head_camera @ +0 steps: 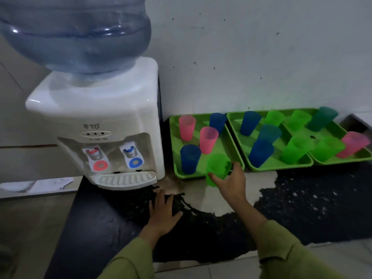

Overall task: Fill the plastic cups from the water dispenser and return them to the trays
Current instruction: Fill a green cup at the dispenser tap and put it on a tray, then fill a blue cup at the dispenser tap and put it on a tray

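Observation:
My right hand [231, 183] grips a green plastic cup [217, 168] at the front right corner of the left green tray [175, 150]. Pink and blue cups stand on that tray. Two more green trays, one in the middle [239, 141] and one at the right [342, 160], carry blue, green, teal and pink cups. The white water dispenser [100, 117] stands at the left with a red tap [95, 157], a blue tap [132, 155] and a drip tray [125, 179]. My left hand [163, 212] rests flat on the dark counter in front of the dispenser.
A big blue water bottle [74, 33] sits upside down on the dispenser. The dark counter [302, 208] has a pale worn patch [221, 196] in front of the trays. A white wall runs behind. Papers [40, 185] lie on a lower surface at the left.

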`<state>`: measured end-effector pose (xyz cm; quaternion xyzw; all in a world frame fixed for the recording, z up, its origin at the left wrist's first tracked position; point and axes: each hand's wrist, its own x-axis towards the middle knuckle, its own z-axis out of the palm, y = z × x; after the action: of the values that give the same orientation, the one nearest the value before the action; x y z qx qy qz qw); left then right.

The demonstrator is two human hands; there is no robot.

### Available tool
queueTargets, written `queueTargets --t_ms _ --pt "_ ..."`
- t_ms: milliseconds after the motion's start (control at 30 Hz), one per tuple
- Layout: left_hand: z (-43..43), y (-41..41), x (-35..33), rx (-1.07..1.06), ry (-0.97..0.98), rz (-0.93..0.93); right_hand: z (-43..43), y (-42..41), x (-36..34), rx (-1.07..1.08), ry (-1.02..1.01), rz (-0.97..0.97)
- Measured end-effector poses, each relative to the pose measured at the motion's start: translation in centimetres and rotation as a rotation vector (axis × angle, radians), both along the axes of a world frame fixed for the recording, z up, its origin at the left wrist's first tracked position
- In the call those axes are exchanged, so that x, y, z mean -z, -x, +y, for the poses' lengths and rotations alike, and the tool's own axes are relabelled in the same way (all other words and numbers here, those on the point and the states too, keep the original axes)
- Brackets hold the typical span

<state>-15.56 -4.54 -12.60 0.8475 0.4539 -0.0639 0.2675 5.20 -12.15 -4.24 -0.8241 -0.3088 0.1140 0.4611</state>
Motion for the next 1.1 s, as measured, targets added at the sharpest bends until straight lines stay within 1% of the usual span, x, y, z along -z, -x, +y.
queueTargets --t_ms 167,300,467,700,1000,1100 --pt "-0.7 0.0 1.4 -0.031 -0.121 0.039 1.5 -4.8 -0.2 -0.001 -0.009 -0.008" --pt "-0.8 0.6 1.8 -0.007 -0.163 0.053 3.1 -7.4 0.0 -0.022 0.029 -0.011" --pt "-0.8 0.6 2.0 -0.022 -0.165 0.043 4.3 -9.3 0.8 -0.064 0.066 -0.015" --pt "-0.9 0.5 1.9 -0.052 -0.151 0.013 4.7 -10.2 2.0 -0.088 0.110 0.041" --pt "-1.0 0.3 1.7 -0.086 -0.135 -0.015 4.2 -10.3 2.7 -0.104 0.102 0.076" --pt "-1.2 0.1 1.4 -0.127 -0.128 -0.070 3.9 -9.8 2.7 -0.086 0.084 0.129"
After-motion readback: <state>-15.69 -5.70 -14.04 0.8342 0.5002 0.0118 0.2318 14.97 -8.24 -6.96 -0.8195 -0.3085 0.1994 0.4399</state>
